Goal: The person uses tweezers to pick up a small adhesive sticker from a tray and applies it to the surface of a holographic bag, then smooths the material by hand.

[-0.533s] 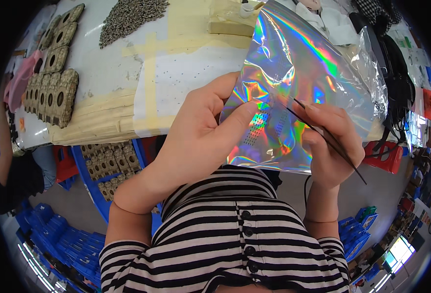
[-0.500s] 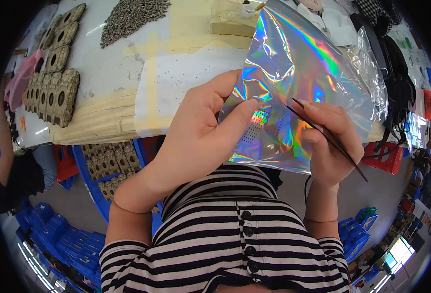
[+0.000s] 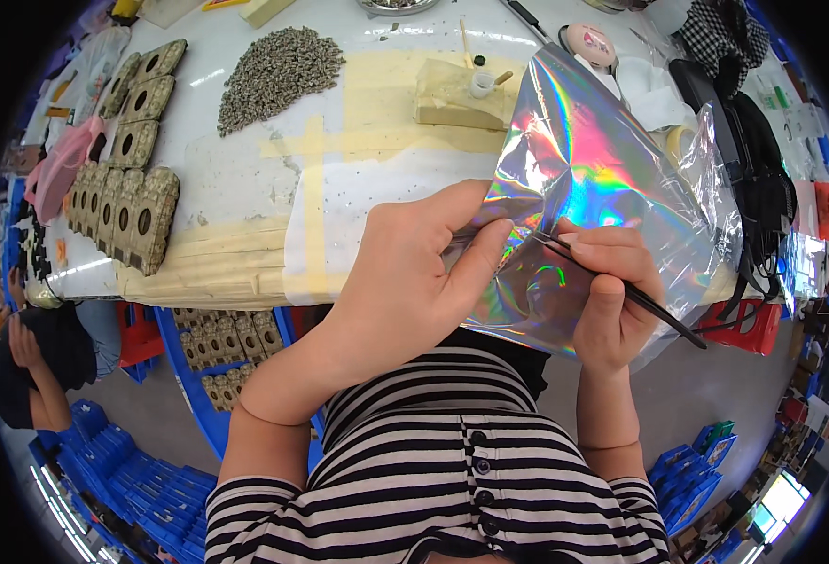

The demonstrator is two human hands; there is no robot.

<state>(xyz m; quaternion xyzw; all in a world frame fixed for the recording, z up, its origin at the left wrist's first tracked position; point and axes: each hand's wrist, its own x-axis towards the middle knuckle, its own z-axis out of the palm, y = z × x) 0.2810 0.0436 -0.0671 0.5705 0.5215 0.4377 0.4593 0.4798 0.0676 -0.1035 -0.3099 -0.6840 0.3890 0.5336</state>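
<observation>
A shiny rainbow-holographic film sheet (image 3: 595, 179) hangs over the front edge of the worktable. My left hand (image 3: 405, 258) pinches its left edge between thumb and fingers. Small dark dots show in rows on the film by the thumb. Black tweezers (image 3: 657, 308) rest in my right hand (image 3: 618, 296), gripped between thumb and fingers. Their tips lie close together at the film, just right of my left thumb. Whether they hold anything is too small to tell.
Camouflage-patterned pieces with round holes (image 3: 118, 211) stand at the left of the table. Behind is a heap of small grey metallic parts (image 3: 278, 77). A wrapped block (image 3: 457, 94) carries a small white cup. Under the table sits a blue crate (image 3: 181, 352) of similar camouflage pieces. Another person sits far left.
The tweezer tips have drawn closer together and moved toward my left thumb. My view has tilted up, so more of the table's far side shows.
</observation>
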